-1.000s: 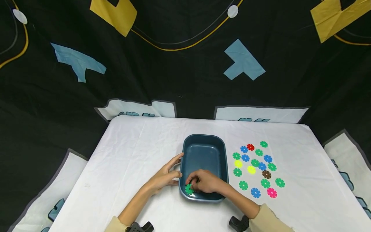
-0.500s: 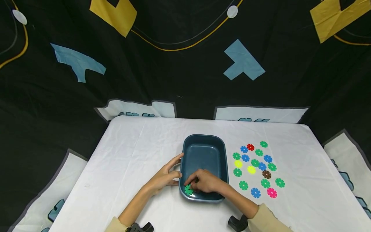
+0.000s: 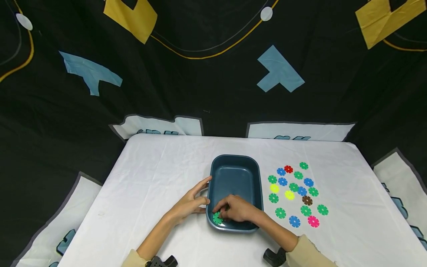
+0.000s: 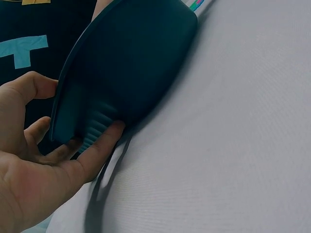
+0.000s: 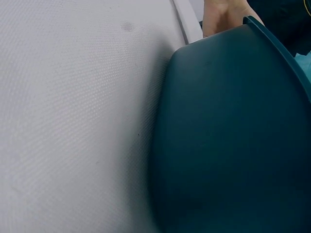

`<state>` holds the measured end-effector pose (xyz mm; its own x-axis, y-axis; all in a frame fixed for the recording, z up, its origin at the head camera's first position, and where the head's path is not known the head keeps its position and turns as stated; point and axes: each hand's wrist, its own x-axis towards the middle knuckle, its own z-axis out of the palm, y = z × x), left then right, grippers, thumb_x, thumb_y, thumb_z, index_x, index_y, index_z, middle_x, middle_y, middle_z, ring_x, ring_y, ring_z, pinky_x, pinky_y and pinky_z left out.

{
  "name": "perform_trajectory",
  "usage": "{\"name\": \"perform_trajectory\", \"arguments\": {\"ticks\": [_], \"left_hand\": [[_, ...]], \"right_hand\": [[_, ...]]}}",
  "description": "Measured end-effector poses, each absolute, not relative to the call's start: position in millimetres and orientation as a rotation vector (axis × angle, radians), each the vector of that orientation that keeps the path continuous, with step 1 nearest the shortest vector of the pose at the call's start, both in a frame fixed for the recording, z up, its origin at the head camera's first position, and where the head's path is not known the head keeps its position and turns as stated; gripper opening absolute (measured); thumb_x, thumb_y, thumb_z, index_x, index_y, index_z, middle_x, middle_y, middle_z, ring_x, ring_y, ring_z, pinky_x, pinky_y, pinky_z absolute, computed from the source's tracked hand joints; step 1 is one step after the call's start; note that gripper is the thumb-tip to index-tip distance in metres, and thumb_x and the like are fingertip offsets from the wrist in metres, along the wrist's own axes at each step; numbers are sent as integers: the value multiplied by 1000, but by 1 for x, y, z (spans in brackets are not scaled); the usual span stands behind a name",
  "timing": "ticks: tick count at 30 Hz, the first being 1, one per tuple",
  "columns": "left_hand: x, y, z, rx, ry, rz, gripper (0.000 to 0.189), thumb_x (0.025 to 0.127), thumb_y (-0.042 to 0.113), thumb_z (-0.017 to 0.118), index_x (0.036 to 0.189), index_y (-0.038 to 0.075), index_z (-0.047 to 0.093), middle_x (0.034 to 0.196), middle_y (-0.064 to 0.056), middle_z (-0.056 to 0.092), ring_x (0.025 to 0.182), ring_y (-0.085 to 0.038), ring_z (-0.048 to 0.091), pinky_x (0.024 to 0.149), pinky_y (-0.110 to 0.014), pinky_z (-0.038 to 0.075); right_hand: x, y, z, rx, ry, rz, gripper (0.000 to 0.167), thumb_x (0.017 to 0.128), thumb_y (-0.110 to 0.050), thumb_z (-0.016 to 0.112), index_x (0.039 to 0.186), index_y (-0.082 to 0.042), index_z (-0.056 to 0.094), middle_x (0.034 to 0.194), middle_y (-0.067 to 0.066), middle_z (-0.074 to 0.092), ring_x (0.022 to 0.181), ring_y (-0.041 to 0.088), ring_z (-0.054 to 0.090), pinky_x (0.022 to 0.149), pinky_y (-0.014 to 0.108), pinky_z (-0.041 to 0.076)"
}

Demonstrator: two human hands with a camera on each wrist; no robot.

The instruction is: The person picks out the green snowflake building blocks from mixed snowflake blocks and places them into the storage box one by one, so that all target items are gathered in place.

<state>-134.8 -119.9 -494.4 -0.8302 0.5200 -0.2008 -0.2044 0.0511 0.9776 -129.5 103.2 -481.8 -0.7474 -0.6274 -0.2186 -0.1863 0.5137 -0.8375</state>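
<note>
A dark blue rectangular tray (image 3: 233, 162) stands on the white-covered table. My left hand (image 3: 188, 203) braces its left side: in the left wrist view the fingers (image 4: 99, 150) lie spread against the outer wall, one digit at the rim. My right hand (image 3: 235, 208) reaches into the tray's near left corner, with curled fingers. Index finger and thumb meet at the edge of a green notched plastic disc (image 3: 217, 218), partly covering it. In the right wrist view the tray's outer wall (image 5: 218, 131) hides the right fingers.
Right of the tray, several notched discs lie scattered flat: green (image 3: 280, 213), blue (image 3: 294, 221), yellow (image 3: 289, 195), red (image 3: 288, 169), brown (image 3: 307, 200) and pink (image 3: 313, 221). Beyond the white table (image 3: 166, 155) hangs a black cloth (image 3: 200, 96).
The right index finger has straightened and shifted slightly left over the green disc. The left hand, the tray and the scattered discs stay in place.
</note>
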Motion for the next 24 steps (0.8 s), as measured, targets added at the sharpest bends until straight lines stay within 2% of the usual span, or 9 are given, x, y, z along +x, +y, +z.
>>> {"name": "perform_trajectory", "arguments": {"ticks": [12, 19, 24], "left_hand": [[-134, -120, -493, 329, 1826, 1821, 78, 92, 6, 57, 160, 24, 24, 161, -19, 16, 124, -39, 52, 93, -53, 51], [-135, -119, -493, 309, 1825, 1825, 78, 91, 5, 57, 160, 23, 25, 161, -19, 18, 113, -32, 58, 91, -51, 53], [-134, -120, -494, 314, 1827, 1825, 78, 91, 5, 56, 160, 22, 25, 161, -19, 17, 110, -32, 58, 91, -51, 53]], "right_hand": [[-129, 104, -480, -696, 2296, -1119, 18, 87, -1, 72, 102, -8, 78, 70, -6, 62, 60, 7, 54, 55, 22, 42], [-128, 116, -467, -730, 2330, -1162, 17, 90, -2, 69, 105, -6, 76, 74, -5, 62, 61, 6, 53, 54, 21, 42], [-118, 138, -448, -735, 2467, -1203, 18, 92, -5, 69, 109, -4, 74, 80, -7, 61, 64, 7, 56, 56, 23, 49]]}}
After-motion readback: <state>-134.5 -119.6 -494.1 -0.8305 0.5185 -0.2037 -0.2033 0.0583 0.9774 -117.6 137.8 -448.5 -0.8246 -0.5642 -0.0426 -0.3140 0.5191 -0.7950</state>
